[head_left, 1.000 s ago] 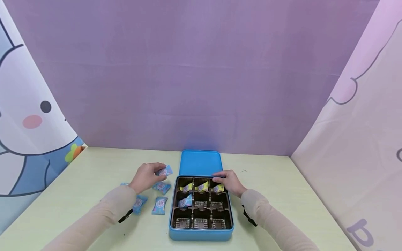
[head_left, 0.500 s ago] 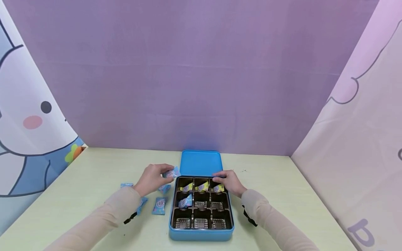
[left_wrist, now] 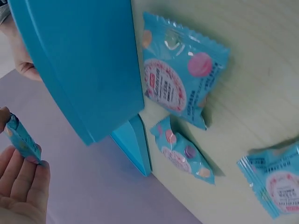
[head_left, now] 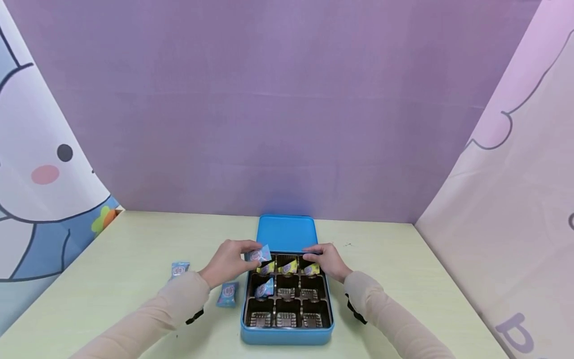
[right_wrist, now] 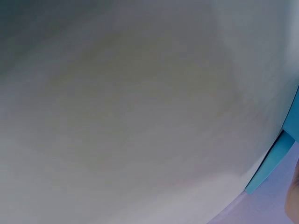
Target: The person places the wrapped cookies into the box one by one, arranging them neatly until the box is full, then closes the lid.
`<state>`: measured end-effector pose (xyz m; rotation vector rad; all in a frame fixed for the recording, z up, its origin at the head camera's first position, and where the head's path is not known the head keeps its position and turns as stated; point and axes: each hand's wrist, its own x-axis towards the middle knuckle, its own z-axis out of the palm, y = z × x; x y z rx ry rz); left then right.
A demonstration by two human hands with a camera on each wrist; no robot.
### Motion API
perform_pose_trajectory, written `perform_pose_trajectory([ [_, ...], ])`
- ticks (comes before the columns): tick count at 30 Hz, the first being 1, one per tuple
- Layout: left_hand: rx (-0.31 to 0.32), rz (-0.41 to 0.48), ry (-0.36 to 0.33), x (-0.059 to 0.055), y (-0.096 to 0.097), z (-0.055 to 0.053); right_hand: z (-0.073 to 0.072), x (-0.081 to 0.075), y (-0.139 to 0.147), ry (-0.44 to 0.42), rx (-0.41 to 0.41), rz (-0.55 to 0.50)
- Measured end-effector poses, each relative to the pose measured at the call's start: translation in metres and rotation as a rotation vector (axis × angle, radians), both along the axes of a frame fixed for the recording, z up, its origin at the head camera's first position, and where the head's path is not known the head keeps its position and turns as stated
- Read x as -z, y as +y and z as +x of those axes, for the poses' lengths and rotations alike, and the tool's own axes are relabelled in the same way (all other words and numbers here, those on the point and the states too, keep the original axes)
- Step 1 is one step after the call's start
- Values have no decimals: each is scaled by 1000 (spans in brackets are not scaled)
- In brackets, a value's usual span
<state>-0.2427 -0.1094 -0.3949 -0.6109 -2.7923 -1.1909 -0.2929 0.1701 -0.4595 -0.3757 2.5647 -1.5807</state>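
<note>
My left hand (head_left: 229, 262) pinches a small blue candy packet (head_left: 261, 254) between thumb and fingers, over the back left corner of a blue tin box (head_left: 287, 337). In the left wrist view this packet (left_wrist: 22, 141) stands tilted between thumb and fingertips, beside the box wall (left_wrist: 88, 60). At the box's back right corner my right hand (head_left: 331, 263) grips the rim, fingers behind and thumb inside. A dark divided tray fills the box. Yellow packets (head_left: 288, 267) lie in its back row, and one blue packet (head_left: 264, 287) in the middle row's left compartment.
The box's lid (head_left: 287, 233) lies open behind it. Left of the box, loose blue packets rest on the pale table, one nearer the box (head_left: 227, 294) and one farther left (head_left: 180, 269). A purple backdrop (head_left: 287, 109) rises behind the table.
My left hand has carried the blue packet rightward, from above the table beside the box to over the box's back left corner. The right hand has stayed at the rim.
</note>
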Motion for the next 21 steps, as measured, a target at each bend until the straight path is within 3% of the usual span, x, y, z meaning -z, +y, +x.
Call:
perform_pose_trajectory([
  [8,33,-12,5,1,5,2,17,-26,-7,3,-27,13],
  [21,79,17,-21,5,17,3,18,-28,-4,2,-25,8],
])
